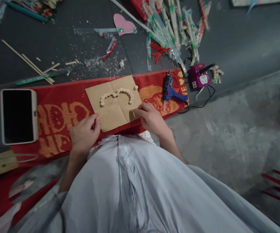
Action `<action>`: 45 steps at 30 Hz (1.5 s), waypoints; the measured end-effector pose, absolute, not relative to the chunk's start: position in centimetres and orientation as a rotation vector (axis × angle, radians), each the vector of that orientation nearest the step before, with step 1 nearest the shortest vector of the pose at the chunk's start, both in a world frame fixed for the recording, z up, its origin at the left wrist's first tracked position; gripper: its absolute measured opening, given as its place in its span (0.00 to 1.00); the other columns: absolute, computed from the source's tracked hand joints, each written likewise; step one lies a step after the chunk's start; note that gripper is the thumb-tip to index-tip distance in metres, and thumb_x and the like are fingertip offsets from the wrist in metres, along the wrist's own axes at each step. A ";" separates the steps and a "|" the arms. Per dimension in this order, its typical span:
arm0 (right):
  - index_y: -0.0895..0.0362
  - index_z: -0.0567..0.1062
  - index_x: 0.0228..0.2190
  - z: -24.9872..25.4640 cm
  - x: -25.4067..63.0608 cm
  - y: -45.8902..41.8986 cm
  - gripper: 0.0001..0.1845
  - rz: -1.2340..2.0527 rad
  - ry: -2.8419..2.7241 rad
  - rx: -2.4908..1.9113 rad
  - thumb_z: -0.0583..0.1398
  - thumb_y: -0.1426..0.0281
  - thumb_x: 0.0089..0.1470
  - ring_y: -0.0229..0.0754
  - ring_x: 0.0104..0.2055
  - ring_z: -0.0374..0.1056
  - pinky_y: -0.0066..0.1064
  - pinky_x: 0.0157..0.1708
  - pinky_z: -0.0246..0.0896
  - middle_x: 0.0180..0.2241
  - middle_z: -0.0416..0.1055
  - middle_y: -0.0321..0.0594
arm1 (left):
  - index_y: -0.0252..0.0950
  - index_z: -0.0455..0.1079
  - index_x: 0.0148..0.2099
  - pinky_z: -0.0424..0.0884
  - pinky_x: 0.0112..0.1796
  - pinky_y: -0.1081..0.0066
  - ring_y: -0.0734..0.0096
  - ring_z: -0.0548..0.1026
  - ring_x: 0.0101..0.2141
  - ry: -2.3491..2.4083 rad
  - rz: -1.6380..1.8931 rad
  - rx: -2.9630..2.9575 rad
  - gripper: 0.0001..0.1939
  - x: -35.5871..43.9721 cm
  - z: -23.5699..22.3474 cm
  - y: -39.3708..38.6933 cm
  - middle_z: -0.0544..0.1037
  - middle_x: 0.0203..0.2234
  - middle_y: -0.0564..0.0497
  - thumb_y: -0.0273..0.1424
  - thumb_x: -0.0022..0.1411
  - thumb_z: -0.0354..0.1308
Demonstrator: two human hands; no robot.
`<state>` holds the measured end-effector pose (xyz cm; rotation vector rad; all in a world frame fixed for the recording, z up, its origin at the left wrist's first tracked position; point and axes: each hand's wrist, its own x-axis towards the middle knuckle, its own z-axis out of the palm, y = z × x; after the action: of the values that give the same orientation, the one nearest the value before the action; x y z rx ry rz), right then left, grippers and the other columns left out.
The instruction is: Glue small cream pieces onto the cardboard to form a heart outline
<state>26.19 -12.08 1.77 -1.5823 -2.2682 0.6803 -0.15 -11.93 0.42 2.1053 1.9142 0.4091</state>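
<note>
A creased sheet of brown paper point(113, 116) lies on a red towel point(79, 89) in front of me. On its upper half, small cream-coloured pieces form a double-arched shape point(117, 93), with a small loose cluster point(135, 87) near the upper right edge. My left hand point(85, 133) is closed, its thumb and finger pinched at the paper's lower left edge. At the lower right corner is my right hand point(151, 119), fingers around the corner and one finger reaching over the sheet. Its other fingertips are partly hidden.
A blue glue gun point(170, 89) lies right on the towel, beside a purple device point(198, 77) with a cord. To the left rests a dark-screened tablet point(17, 116). Behind are wrapped chopsticks point(171, 29), loose sticks point(30, 64), a pink heart point(124, 24) and white crumbs.
</note>
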 end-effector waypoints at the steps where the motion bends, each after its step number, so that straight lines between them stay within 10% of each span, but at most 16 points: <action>1: 0.58 0.77 0.46 1.7 26.2 -12.1 0.29 0.678 -2.265 -1.579 0.49 0.86 0.47 0.45 0.41 0.62 0.36 0.41 0.62 0.38 0.69 0.46 | 0.39 0.78 0.46 0.66 0.33 0.69 0.64 0.78 0.32 1.914 0.413 2.111 0.20 -0.2 0.4 -12.0 0.82 0.31 0.48 0.38 0.65 0.47; 45: 0.57 0.77 0.45 1.4 26.4 -12.4 0.23 0.697 -2.253 -1.600 0.50 0.82 0.53 0.45 0.40 0.64 0.37 0.41 0.64 0.38 0.71 0.46 | 0.40 0.78 0.46 0.65 0.33 0.70 0.66 0.78 0.34 1.895 0.340 2.127 0.20 0.0 0.4 -12.0 0.83 0.33 0.49 0.38 0.66 0.46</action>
<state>26.45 -12.43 1.35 -1.5999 -2.2532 0.6970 -0.01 -12.05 0.44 2.1274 1.8954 0.3399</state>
